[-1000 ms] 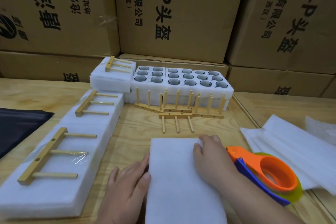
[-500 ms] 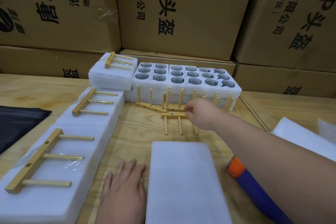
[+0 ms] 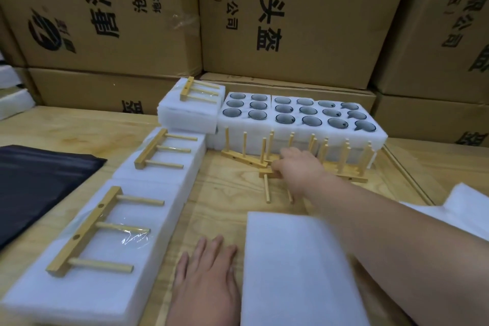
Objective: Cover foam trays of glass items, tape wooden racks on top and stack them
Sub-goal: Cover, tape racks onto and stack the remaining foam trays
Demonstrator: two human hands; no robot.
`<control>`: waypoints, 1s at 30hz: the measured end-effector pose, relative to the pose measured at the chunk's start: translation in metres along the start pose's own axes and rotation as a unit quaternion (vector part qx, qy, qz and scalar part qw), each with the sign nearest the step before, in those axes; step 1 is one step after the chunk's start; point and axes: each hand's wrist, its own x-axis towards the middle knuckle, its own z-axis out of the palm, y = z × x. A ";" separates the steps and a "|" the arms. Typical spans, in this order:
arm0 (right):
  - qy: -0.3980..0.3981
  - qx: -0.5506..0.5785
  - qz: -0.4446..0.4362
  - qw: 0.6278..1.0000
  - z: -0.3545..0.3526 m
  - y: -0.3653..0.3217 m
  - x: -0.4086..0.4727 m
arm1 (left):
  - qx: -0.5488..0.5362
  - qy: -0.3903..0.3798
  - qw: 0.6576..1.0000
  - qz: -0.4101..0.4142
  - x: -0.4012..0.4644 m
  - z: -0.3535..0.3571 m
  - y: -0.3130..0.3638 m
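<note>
Now the right hand (image 3: 296, 167) grips a wooden rack (image 3: 267, 185) beneath it.

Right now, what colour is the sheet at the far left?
The sheet is dark navy, almost black; the head view shows it.

White foam trays (image 3: 87, 283) carried pale yellow wooden racks (image 3: 90, 230). Dark grey-blue glass rims (image 3: 284, 118) showed in one white tray. The counter (image 3: 225, 193) was light wood with wavy grain. Brown cardboard boxes (image 3: 304, 16) bore black print. A black sheet (image 3: 34, 180) lay left.
</note>
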 end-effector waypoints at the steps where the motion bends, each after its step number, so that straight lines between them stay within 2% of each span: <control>1: -0.006 0.009 0.030 0.999 -0.004 -0.002 -0.001 | 0.010 0.007 1.000 0.004 0.000 0.001 0.000; 2: -0.027 0.034 0.066 0.997 -0.007 -0.004 -0.002 | 0.017 0.014 1.000 0.003 0.000 0.002 -0.001; 5: -0.166 0.108 0.151 0.969 -0.007 -0.012 -0.009 | 0.009 0.000 1.000 -0.006 0.001 0.003 -0.001; 7: -0.200 0.125 0.169 0.957 -0.006 -0.016 -0.014 | 0.000 -0.001 1.000 -0.009 0.001 0.001 0.001; 11: -0.115 0.125 0.185 0.968 -0.014 -0.013 -0.022 | -0.019 0.022 1.000 -0.005 -0.001 0.000 -0.001; 14: -0.031 0.139 0.198 0.970 -0.034 -0.002 -0.036 | -0.033 -0.038 0.999 -0.020 0.001 -0.001 0.001; 17: 0.025 0.172 0.207 0.963 -0.059 0.012 -0.060 | -0.060 -0.052 0.995 -0.052 0.000 0.001 0.000; 21: 0.104 0.219 0.165 0.956 -0.089 0.027 -0.111 | -0.075 -0.046 0.994 -0.066 -0.003 -0.003 0.001; 25: 0.175 0.315 0.122 0.925 -0.111 0.026 -0.167 | -0.044 -0.054 0.996 -0.049 -0.001 -0.002 -0.002; 27: 0.181 0.371 0.113 0.904 -0.112 0.023 -0.187 | -0.033 -0.059 0.997 -0.038 -0.003 -0.003 -0.002; 30: 0.118 0.450 0.115 0.878 -0.091 0.018 -0.207 | -0.031 -0.069 0.996 -0.039 -0.005 -0.008 -0.001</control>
